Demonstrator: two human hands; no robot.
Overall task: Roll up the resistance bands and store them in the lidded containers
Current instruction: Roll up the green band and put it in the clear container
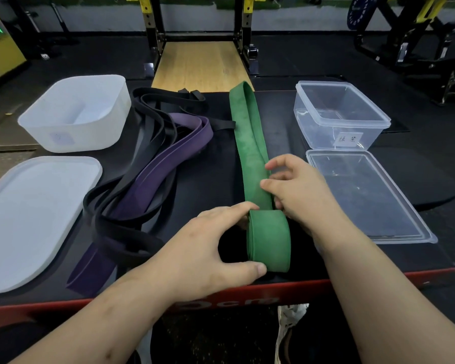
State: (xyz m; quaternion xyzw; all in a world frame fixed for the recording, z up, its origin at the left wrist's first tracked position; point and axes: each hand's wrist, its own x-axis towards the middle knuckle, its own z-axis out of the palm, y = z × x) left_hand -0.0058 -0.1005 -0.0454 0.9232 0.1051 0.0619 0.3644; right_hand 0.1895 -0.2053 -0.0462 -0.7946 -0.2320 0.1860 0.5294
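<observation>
- Two hands were engaged on the green band [250, 151], laid lengthwise on the worktop [210, 179]; its near end was already coiled
- The roll [268, 240] was pinched by the left hand [208, 248], fingers closed on it
- The flat strip was pressed by the right hand [297, 190]; even tension and aligned edges would be needed
- A handwritten label [348, 139] on the clear container [342, 114] was too small to be read

One green band [250, 143] lies near the middle, one purple band [153, 177] to its left, and several tangled black bands [121, 206], their number unclear. Two open containers: a frosted one [76, 114] far left, a clear one [342, 114] far right. Two lids: frosted [32, 219] near left, clear [365, 195] near right. Two hands.
</observation>
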